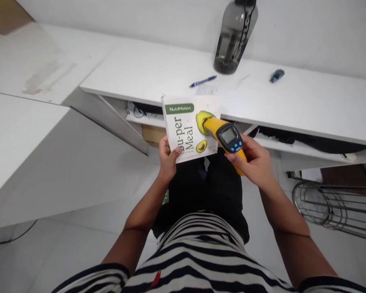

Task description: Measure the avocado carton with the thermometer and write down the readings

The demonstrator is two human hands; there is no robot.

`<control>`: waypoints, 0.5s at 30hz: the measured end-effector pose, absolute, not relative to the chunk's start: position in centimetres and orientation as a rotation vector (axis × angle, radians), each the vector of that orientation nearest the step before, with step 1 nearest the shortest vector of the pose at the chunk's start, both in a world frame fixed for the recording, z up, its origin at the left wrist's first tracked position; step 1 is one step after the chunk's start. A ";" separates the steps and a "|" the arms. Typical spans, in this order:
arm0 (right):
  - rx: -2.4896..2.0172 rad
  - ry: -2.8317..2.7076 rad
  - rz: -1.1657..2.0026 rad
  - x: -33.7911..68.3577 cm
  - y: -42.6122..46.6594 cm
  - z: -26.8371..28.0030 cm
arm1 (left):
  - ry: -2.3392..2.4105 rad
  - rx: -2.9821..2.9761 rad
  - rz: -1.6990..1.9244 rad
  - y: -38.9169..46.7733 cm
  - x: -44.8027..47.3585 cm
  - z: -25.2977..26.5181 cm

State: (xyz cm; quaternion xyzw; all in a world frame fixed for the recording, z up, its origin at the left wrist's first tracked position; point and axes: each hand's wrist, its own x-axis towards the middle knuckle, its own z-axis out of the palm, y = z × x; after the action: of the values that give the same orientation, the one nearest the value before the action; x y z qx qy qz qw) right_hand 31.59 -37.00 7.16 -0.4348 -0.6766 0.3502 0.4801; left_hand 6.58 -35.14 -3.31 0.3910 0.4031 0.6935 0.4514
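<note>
I see left hand (168, 160) gripping white box (187, 132), green label (179, 108), avocado print (201, 146); right hand (258, 159) wrapped round yellow thermometer gun (215, 125), blue buttons (236, 146).

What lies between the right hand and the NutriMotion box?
In the head view, a yellow device: the right hand grips it; its front overlaps the NutriMotion box.

We see bright, even light, seemingly from above, whitening the desk top (311, 101) and leaving the cabinet side (88, 175) greyer, in soft shade. A small glint marks the bottle (236, 38). Large lettering on the box (187, 132) reads clearly, but the paper's (208, 89) print blurs and we cannot read the thermometer's (215, 126) screen. Wide-angle stretch enlarges the sleeves (93, 280) near the bottom edge.
</note>
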 end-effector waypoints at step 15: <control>-1.086 -1.743 0.731 32.3 -39.4 9.0 | 1.133 1.173 1.682 -35.7 7.0 -4.2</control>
State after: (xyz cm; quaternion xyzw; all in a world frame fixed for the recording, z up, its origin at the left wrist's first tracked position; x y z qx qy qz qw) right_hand 32.35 -39.37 9.01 -0.4415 -0.7090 0.2974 0.4626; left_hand 7.04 -35.65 -4.17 0.4612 0.4454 0.6616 0.3888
